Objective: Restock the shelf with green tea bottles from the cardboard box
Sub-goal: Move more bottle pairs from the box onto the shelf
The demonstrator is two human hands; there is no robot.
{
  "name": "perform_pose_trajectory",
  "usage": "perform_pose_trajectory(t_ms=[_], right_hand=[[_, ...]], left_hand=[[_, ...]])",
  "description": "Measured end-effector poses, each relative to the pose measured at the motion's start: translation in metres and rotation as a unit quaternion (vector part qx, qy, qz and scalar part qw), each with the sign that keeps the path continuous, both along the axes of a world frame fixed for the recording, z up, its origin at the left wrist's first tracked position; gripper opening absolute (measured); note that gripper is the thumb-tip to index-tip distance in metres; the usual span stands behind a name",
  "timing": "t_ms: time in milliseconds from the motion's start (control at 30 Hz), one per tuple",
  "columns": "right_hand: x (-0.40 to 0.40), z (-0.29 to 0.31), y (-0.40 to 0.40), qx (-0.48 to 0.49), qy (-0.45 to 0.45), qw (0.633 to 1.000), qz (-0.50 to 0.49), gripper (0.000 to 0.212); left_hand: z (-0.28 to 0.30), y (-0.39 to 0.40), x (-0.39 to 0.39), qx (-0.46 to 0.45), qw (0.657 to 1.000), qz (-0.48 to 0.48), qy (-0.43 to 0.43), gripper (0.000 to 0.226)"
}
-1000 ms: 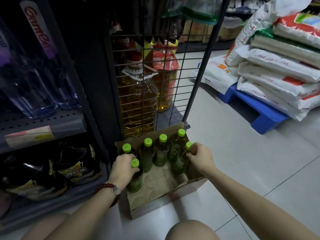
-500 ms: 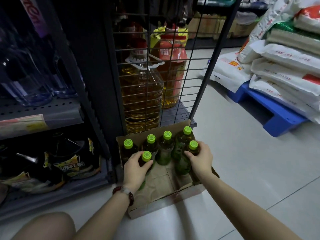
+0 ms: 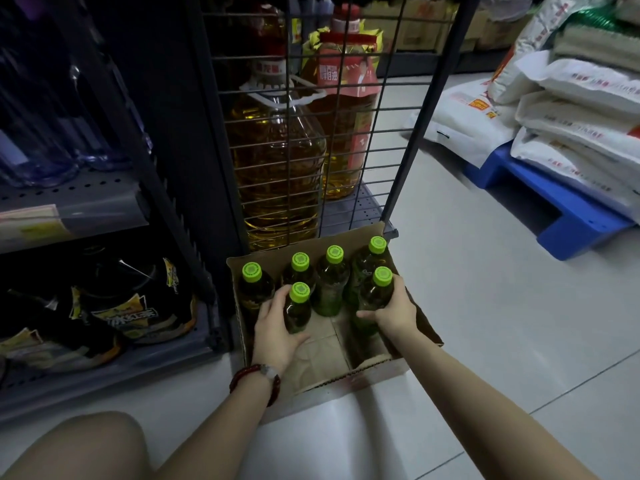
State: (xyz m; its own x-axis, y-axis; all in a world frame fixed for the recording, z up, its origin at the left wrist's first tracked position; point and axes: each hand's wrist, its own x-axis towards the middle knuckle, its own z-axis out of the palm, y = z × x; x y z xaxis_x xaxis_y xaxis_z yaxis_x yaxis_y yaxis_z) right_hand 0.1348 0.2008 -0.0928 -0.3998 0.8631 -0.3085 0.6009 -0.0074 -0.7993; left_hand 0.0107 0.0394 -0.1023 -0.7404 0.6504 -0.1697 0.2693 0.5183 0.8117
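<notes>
An open cardboard box (image 3: pixel 367 370) sits on the floor against the shelf's foot. Several green tea bottles with lime-green caps stand in it, most in a back row (image 3: pixel 330 282). My left hand (image 3: pixel 277 327) is wrapped around a front bottle (image 3: pixel 298 308) on the left side. My right hand (image 3: pixel 394 311) grips another front bottle (image 3: pixel 375 296) on the right side. Both bottles are upright inside the box. The dark metal shelf (image 3: pixel 104 372) stands to the left.
Large cooking oil jugs (image 3: pixel 277 161) stand behind a wire grid panel (image 3: pixel 346 133) right behind the box. Dark snack bags (image 3: pixel 114 313) fill the bottom shelf, clear bottles (image 3: pixel 45 140) the one above. Stacked white sacks (image 3: pixel 571 116) lie on a blue pallet (image 3: pixel 554 216) at right. My knee (image 3: pixel 79 448) is bottom left.
My view has moved closer to the box. Both hands have slid from the caps down onto the bodies of the two front bottles.
</notes>
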Motion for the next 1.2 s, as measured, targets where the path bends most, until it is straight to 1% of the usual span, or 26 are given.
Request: perform_pose_trajectory(t_ms=[100, 233, 400, 600, 733, 833, 1000, 1067, 1200], right_hand=[[0.000, -0.001, 0.002, 0.012, -0.007, 1.000, -0.015, 0.081], [0.004, 0.002, -0.002, 0.035, -0.009, 0.999, 0.003, 0.077], [0.005, 0.023, -0.009, 0.053, 0.049, 0.996, 0.055, 0.075], [-0.002, 0.058, -0.015, 0.060, 0.086, 0.990, 0.095, 0.074], [-0.009, 0.101, -0.014, 0.025, 0.127, 0.987, 0.094, 0.073], [-0.015, 0.142, -0.014, 0.004, 0.144, 0.984, 0.101, 0.079], [-0.018, 0.224, -0.020, -0.042, 0.182, 0.979, 0.086, 0.077], [-0.014, 0.261, -0.021, -0.060, 0.196, 0.976, 0.079, 0.073], [0.000, 0.341, -0.019, -0.085, 0.211, 0.971, 0.070, 0.061]], left_hand=[[-0.002, 0.001, -0.002, -0.003, 1.000, 0.011, 0.002, 0.087], [0.005, 0.000, -0.001, 0.012, 0.999, 0.035, -0.006, 0.087], [0.032, 0.008, -0.003, 0.039, 0.997, 0.058, -0.030, 0.088], [0.078, 0.016, -0.014, 0.056, 0.998, 0.030, -0.004, 0.085], [0.123, 0.019, -0.025, 0.111, 0.994, 0.012, -0.018, 0.072], [0.162, 0.019, -0.034, 0.116, 0.993, -0.007, -0.021, 0.072], [0.232, 0.020, -0.037, 0.119, 0.991, -0.011, -0.058, 0.065], [0.268, 0.021, -0.034, 0.123, 0.990, -0.023, -0.072, 0.064], [0.347, 0.023, -0.029, 0.121, 0.987, -0.077, -0.071, 0.069]])
